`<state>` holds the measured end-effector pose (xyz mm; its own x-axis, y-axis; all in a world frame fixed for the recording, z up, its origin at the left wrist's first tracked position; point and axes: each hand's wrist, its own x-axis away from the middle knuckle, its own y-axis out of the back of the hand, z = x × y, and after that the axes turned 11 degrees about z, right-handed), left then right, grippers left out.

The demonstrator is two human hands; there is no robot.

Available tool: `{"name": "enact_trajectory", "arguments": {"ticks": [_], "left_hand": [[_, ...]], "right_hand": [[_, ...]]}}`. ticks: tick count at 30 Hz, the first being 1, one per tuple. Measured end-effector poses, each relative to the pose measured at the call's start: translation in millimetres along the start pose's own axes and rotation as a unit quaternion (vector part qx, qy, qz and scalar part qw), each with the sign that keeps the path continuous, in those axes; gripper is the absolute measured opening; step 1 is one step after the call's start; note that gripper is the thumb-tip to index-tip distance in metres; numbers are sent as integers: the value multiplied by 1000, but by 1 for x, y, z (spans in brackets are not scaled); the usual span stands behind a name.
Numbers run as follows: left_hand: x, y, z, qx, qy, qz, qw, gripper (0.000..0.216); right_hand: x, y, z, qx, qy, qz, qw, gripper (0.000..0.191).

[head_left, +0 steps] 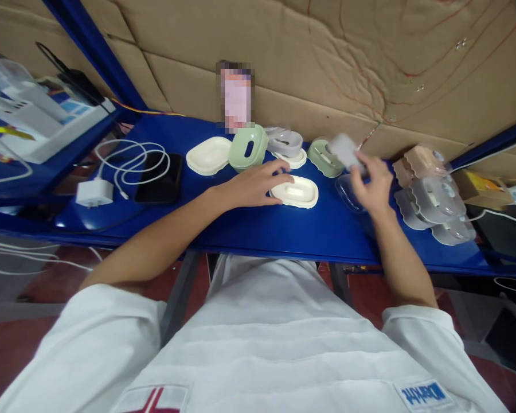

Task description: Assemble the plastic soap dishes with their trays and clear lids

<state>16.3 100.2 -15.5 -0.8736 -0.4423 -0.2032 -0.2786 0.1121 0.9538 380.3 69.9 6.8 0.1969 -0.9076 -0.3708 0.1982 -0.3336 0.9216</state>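
Observation:
My left hand [260, 184] curves around the left end of a small cream oval dish [303, 191] lying on the blue table, thumb at the near edge and fingers at the far edge. My right hand [373, 182] pinches a pale grey, flat plastic piece [344, 151], blurred and raised above the table. Below that hand lies a clear plastic cover [348, 192], partly hidden by it. Just left of the grey piece sits a green wavy-edged dish [325, 159]. Behind the cream dish stands a grey slotted container [289, 142] on a cream base.
A green slotted box [248, 148] and a larger cream tray [208, 156] stand at the back left. Stacked grey and peach boxes with clear covers [438, 198] are at right. A white charger [94, 192], its cable and a black phone-like slab [159, 182] lie at left.

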Motion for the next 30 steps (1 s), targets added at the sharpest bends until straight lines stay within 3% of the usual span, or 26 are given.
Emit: {"name": "enact_trajectory", "arguments": {"ticks": [3,6,11,16,19,23,25,27,28,30], "left_hand": [[-2,4,-3,-21,-10,-37,999,75],[-4,3,-5,-17,-15,-28,999,74],[-5,-7,-1,-25,-10,41,999,34],[-4,0,-8,-8,-8,58,998,28],[1,16,-16,57,-4,88,994,30],[9,31,-17,127,-11,128,984,24],[10,32,-15,150,-13,125,981,26],[10,31,-12,166,-7,109,980,34],[10,30,-11,168,-1,97,981,40],[9,28,-10,163,14,72,984,57]], "right_hand": [[13,-17,45,-63,143,58,986,52],[18,-33,67,-116,251,117,954,45],[17,-39,66,-149,276,145,938,43],[17,-30,67,-163,307,162,924,42],[13,-18,57,-156,272,154,937,45],[9,-4,20,-19,79,141,987,55],[10,-1,0,45,-44,194,979,73],[12,-1,-14,60,-119,259,957,88],[13,-2,-16,50,-124,279,951,91],[14,-6,-11,0,-63,278,959,90]]}}
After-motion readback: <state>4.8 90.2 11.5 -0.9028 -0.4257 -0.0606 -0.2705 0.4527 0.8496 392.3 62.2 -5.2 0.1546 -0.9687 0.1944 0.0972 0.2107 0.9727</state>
